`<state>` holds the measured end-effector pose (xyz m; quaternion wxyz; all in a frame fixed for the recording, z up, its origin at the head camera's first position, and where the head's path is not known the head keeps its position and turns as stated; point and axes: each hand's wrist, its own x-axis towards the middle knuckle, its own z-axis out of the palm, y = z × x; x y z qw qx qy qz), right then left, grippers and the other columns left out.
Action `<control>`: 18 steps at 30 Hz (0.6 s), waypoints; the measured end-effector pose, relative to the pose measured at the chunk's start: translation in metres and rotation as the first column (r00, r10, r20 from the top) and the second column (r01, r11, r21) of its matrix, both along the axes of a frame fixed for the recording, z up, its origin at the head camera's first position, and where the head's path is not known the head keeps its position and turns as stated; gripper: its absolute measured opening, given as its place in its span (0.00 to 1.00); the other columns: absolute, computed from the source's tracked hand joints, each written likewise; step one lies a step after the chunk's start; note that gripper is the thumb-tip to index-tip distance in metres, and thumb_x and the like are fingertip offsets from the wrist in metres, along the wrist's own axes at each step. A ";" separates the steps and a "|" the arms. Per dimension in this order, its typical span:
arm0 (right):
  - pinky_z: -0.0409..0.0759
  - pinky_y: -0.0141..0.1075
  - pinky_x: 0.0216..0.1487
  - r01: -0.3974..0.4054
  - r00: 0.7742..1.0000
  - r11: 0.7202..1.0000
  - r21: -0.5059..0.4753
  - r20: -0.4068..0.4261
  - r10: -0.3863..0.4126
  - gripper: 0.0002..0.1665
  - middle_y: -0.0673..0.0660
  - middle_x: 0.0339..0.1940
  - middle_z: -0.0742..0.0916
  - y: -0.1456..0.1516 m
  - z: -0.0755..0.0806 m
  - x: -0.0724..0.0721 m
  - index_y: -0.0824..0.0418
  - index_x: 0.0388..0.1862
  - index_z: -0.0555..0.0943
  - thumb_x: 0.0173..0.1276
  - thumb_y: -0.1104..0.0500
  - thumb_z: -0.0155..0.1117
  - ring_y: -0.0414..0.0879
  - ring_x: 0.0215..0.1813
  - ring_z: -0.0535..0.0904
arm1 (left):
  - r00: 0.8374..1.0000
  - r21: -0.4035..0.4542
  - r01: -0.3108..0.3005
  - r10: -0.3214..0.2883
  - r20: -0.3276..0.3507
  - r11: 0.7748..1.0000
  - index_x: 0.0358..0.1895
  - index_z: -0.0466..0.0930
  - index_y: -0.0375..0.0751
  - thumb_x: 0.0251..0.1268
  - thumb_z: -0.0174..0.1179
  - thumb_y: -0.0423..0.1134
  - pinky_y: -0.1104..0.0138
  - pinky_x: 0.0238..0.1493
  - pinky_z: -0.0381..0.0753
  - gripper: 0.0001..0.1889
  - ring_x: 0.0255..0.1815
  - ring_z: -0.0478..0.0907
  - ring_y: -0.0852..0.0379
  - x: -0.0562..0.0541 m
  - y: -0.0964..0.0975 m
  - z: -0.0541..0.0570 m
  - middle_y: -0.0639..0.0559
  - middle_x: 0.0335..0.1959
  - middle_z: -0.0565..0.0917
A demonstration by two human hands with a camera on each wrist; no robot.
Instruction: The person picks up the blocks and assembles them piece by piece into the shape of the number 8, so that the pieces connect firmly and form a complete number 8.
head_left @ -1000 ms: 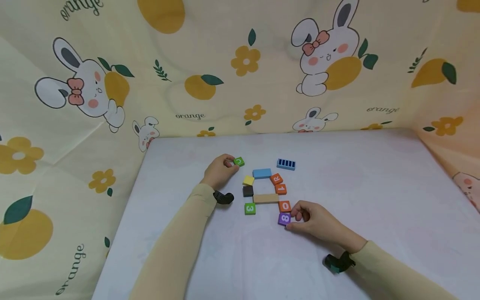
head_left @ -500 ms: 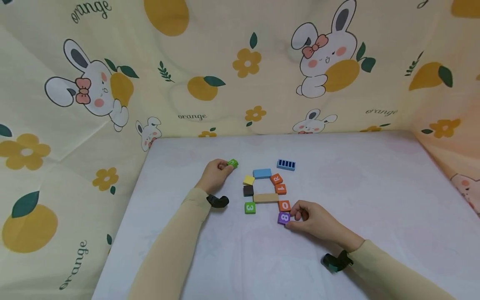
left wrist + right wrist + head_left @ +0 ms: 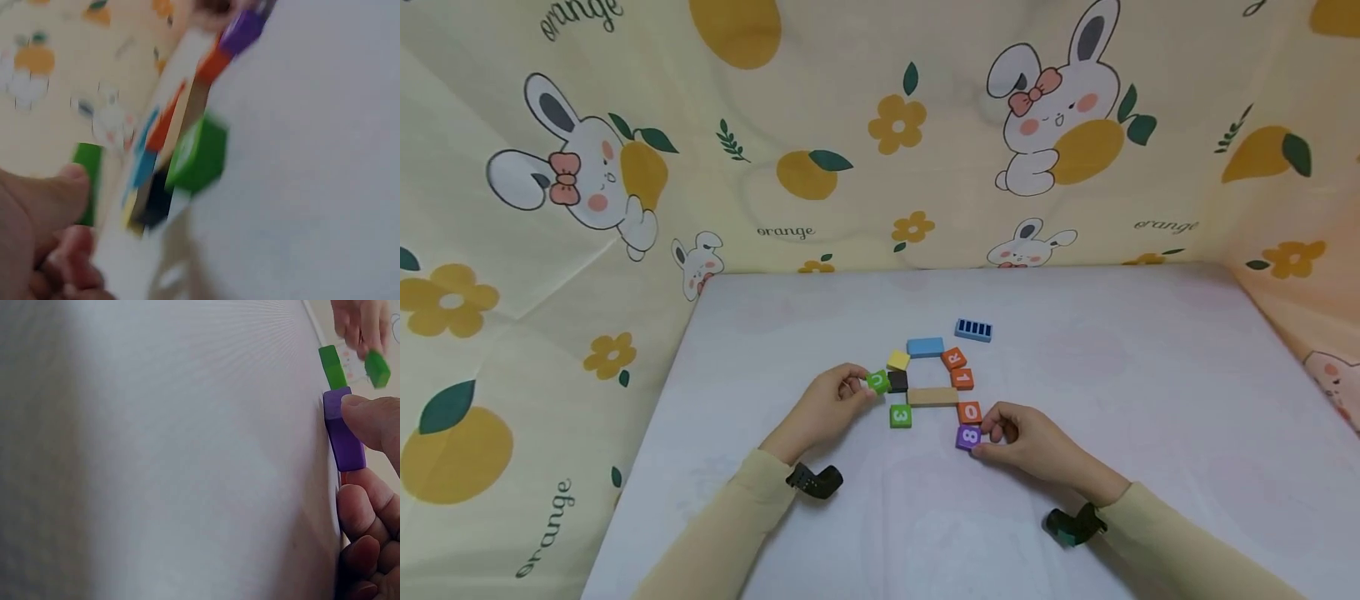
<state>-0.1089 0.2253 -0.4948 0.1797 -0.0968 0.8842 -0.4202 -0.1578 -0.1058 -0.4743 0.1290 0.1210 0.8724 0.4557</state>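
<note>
My left hand (image 3: 827,406) pinches a green block (image 3: 877,382) with a white letter, C or U, between thumb and fingers. In the left wrist view that held block (image 3: 92,184) is raised and apart from the others. From the head it appears just left of a black block (image 3: 897,382). My right hand (image 3: 1037,446) holds a purple 8 block (image 3: 967,437) on the table, thumb on its near side. Touching the purple block is an orange 0 block (image 3: 969,412). A green 3 block (image 3: 900,416) lies left of it, below the black block.
A tan plank (image 3: 932,397) spans the middle of the arrangement. Around it lie a yellow block (image 3: 898,360), a blue block (image 3: 925,347), and orange R (image 3: 954,358) and 1 (image 3: 962,379) blocks. Behind sits a blue striped block (image 3: 973,330) on the white table (image 3: 1112,350).
My left hand first drew back slightly leftward with the green letter block, then came nearer and to the right, beside the black block. My right hand has stayed on the purple block.
</note>
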 end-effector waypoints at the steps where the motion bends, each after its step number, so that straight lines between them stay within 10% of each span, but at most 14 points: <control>1: 0.67 0.34 0.31 0.000 1.000 1.000 0.002 0.001 0.000 0.22 0.51 0.29 0.78 0.000 0.000 0.000 0.52 0.37 0.78 0.52 0.42 0.76 0.47 0.33 0.71 | 0.999 -0.003 0.032 -0.032 0.008 0.999 0.53 0.76 0.43 0.68 0.61 0.44 0.66 0.33 0.74 0.15 0.32 0.72 0.58 0.008 0.002 0.001 0.53 0.33 0.76; 9: 0.67 0.35 0.31 0.006 1.000 1.000 0.016 -0.004 -0.005 0.23 0.51 0.30 0.77 -0.001 0.000 0.000 0.52 0.37 0.77 0.52 0.42 0.76 0.47 0.34 0.71 | 0.977 -0.079 0.211 -0.206 0.063 0.974 0.51 0.76 0.42 0.69 0.60 0.44 0.70 0.33 0.74 0.14 0.31 0.72 0.64 0.047 0.021 -0.001 0.58 0.31 0.77; 18: 0.67 0.35 0.31 -0.001 1.000 1.000 0.026 -0.011 0.002 0.23 0.51 0.29 0.77 -0.002 0.000 0.000 0.52 0.37 0.77 0.52 0.42 0.77 0.47 0.34 0.71 | 0.979 -0.124 0.203 -0.201 0.033 0.971 0.44 0.76 0.45 0.63 0.66 0.44 0.70 0.31 0.73 0.13 0.28 0.71 0.64 0.054 0.026 -0.009 0.58 0.29 0.76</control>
